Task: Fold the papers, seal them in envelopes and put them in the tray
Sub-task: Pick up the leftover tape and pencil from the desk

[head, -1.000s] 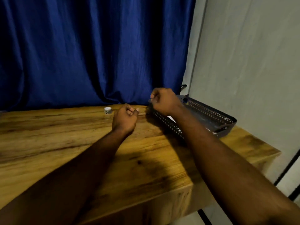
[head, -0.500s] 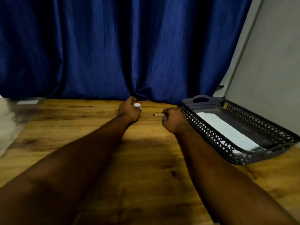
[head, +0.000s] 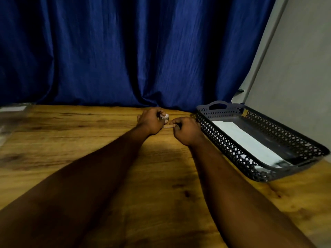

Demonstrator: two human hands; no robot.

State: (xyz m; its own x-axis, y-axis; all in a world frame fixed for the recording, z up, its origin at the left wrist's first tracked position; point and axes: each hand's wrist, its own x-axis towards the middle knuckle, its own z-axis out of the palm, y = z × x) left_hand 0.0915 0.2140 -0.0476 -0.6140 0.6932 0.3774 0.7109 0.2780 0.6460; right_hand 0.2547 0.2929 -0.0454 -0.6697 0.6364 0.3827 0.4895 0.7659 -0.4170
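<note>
One white item (head: 165, 116) in left hand (head: 150, 122), tan piece (head: 168, 126) in right hand (head: 186, 131).

This looks like a room in a home, arranged as a simple desk corner. A wide wooden table (head: 157, 197) with strong grain fills the lower half. A heavy dark blue curtain (head: 125, 51) hangs behind it from 10 to 1 o'clock. A plain grey wall (head: 297, 77) stands at 2 o'clock. Below the wall, a grey perforated plastic tray (head: 226, 147) holds a white envelope (head: 250, 141).
</note>
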